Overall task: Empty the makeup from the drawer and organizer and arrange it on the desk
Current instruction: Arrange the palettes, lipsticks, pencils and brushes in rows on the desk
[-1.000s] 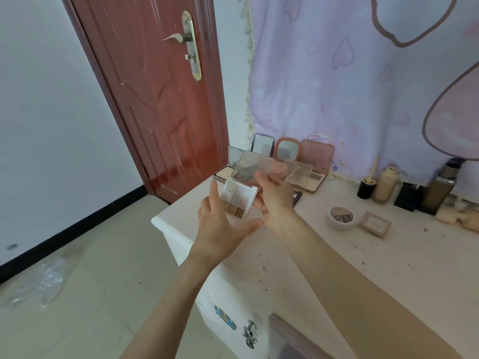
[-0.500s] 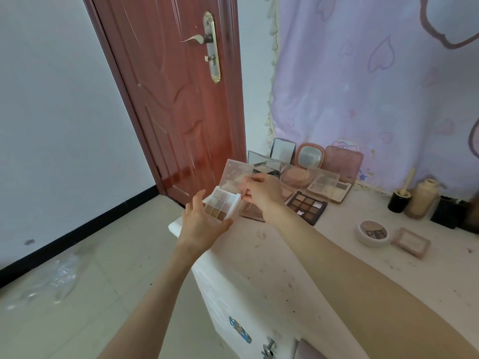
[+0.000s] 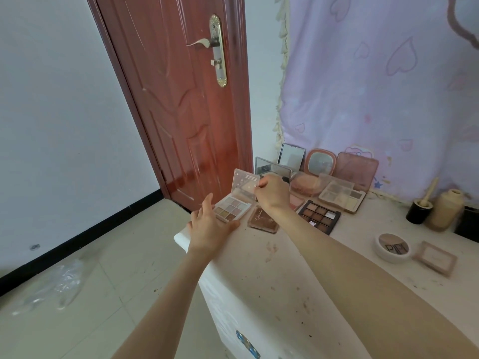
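Two hands on one item: small nine-pan eyeshadow palette with clear hinged lid (image 3: pixel 234 207), lid standing open, base at the far-left corner of the dirty white desk (image 3: pixel 272 275). Left hand (image 3: pixel 207 226) cups the palette's near-left side, thumb along the near edge, fingers extended rather than curled. Right hand (image 3: pixel 272 194) pinches the lid's right edge.

Risks, my read:
- Palette sits right beside the desk's left edge; floor is below. A push leftward or an early release tips it off.
- Lid hinge is thin plastic; pulling it back further could snap it.
- Brown closed compact with script lettering (image 3: pixel 263 220) lies just right of the palette, dark nine-pan palette (image 3: pixel 320 216) beyond it. Sliding right would knock them.

Room: far side is packed with propped-open mirrored compacts against the lilac heart-print curtain (image 3: pixel 375 86). Open desk surface is near and centre, between the palettes and the round white jar (image 3: pixel 392 248). Safest shift is toward the near-right, away from the edge.
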### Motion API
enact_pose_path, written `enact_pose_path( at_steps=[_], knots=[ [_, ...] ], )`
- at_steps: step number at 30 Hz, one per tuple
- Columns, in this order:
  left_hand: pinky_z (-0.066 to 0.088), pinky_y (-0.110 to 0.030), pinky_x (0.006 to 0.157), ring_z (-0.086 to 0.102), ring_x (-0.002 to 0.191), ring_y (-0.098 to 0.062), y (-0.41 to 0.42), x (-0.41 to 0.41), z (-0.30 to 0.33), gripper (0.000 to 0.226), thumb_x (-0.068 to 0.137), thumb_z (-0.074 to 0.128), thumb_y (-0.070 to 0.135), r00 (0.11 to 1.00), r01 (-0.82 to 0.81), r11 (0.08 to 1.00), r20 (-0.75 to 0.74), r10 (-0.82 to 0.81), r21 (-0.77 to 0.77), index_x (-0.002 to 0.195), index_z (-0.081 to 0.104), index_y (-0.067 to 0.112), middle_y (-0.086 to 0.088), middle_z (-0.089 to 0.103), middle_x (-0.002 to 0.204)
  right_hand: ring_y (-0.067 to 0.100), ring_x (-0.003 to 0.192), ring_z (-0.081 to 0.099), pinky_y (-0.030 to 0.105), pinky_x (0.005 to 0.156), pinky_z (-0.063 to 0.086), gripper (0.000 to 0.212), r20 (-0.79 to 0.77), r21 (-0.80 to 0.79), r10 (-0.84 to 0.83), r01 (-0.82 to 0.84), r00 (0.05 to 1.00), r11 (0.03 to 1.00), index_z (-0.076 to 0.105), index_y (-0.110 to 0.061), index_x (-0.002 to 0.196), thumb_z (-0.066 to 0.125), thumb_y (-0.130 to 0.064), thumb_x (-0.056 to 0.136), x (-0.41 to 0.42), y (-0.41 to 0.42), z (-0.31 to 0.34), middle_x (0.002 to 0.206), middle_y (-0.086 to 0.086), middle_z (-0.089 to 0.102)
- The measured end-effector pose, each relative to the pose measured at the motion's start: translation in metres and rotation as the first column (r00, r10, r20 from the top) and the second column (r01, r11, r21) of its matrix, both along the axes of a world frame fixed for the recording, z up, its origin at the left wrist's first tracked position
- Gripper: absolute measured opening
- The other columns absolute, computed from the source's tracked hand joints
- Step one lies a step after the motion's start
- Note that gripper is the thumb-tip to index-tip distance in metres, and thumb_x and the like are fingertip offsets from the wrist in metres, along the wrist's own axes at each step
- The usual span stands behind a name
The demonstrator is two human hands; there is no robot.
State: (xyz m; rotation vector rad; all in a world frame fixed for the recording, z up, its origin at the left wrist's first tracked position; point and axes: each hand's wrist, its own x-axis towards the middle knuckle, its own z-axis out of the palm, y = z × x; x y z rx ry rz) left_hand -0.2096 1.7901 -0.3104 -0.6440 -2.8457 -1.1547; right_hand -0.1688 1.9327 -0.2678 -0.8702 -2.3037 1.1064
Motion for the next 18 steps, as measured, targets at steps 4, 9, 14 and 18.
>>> enact_pose_path(
  at_steps=[4, 9, 14, 18],
  knots=[
    [0.015, -0.035, 0.105, 0.025, 0.132, -0.02, 0.004, 0.004, -0.002, 0.089, 0.077, 0.066, 0.048, 0.999, -0.011, 0.998, -0.045, 0.008, -0.055, 0.145, 0.015, 0.023, 0.002, 0.044, 0.139, 0.031, 0.089, 0.059, 0.03, 0.07, 0.043, 0.017, 0.012, -0.015, -0.023, 0.023, 1.0, 1.0, 0.066, 0.001, 0.076, 0.05, 0.001, 0.081, -0.003, 0.007, -0.005, 0.089, 0.015, 0.067],
    [0.014, -0.035, 0.104, 0.025, 0.132, -0.019, 0.006, 0.005, -0.001, 0.088, 0.079, 0.063, 0.051, 0.998, 0.0, 0.997, -0.069, -0.006, -0.076, 0.146, 0.014, 0.024, 0.006, 0.043, 0.141, 0.028, 0.097, 0.06, 0.031, 0.076, 0.046, 0.022, 0.0, -0.036, -0.021, 0.021, 1.0, 0.999, 0.071, 0.0, 0.089, 0.05, 0.002, 0.084, 0.003, 0.012, -0.005, 0.097, 0.014, 0.069],
    [0.013, -0.036, 0.106, 0.022, 0.134, -0.02, 0.006, 0.005, -0.002, 0.087, 0.082, 0.058, 0.053, 0.996, 0.01, 0.992, -0.085, -0.02, -0.127, 0.148, 0.009, 0.024, 0.004, 0.039, 0.144, 0.031, 0.104, 0.058, 0.039, 0.092, 0.045, 0.023, -0.013, 0.005, 0.0, 0.0, 1.0, 1.0, 0.069, 0.004, 0.099, 0.05, -0.001, 0.087, 0.017, 0.01, -0.002, 0.106, 0.018, 0.067],
    [0.015, -0.037, 0.108, 0.022, 0.136, -0.021, 0.004, 0.01, -0.004, 0.084, 0.085, 0.052, 0.055, 0.992, -0.003, 0.987, -0.124, -0.017, -0.161, 0.148, 0.007, 0.023, -0.002, 0.034, 0.147, 0.027, 0.104, 0.058, 0.038, 0.092, 0.046, 0.022, -0.007, 0.115, 0.086, -0.085, 0.996, 0.99, 0.065, -0.002, 0.107, 0.052, -0.009, 0.091, 0.033, 0.003, -0.005, 0.108, 0.013, 0.066]
  ],
)
